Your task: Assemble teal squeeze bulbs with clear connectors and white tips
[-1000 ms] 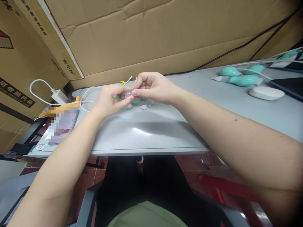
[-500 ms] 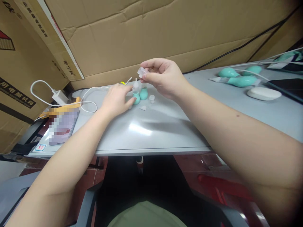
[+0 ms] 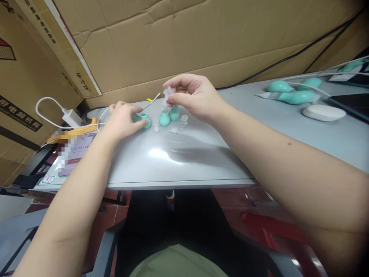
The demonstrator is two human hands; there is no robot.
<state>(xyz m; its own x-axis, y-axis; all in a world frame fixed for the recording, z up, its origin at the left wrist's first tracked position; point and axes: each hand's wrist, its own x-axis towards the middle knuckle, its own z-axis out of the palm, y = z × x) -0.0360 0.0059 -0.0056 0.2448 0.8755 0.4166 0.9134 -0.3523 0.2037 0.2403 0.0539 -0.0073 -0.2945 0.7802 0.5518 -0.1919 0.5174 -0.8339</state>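
Note:
My left hand (image 3: 122, 120) is closed with thumb and fingers about a small teal rubber bulb (image 3: 147, 122), whose open neck faces up. Part of a second teal bulb (image 3: 135, 117) shows under its fingers. Between thumb and fingers, my right hand (image 3: 194, 93) pinches a clear plastic piece (image 3: 167, 91). Just below it a translucent nozzle (image 3: 165, 107) rises from a teal bulb in the middle (image 3: 164, 119); I cannot tell whether they touch. Another teal bulb (image 3: 174, 114) stands close behind, partly under my right hand.
Small clear plastic parts (image 3: 184, 120) and whitish pieces (image 3: 156, 127) lie near the bulbs. At left are a phone (image 3: 76, 156), an orange power strip (image 3: 73, 132) and a white charger (image 3: 72, 118). More teal bulbs (image 3: 296, 97) and a white oval case (image 3: 324, 112) lie right. Cardboard (image 3: 187, 42) stands behind.
My left hand has moved left, from beside the middle bulbs to the bulb at left. My right hand has shifted slightly left and lowered the clear piece toward the nozzle.

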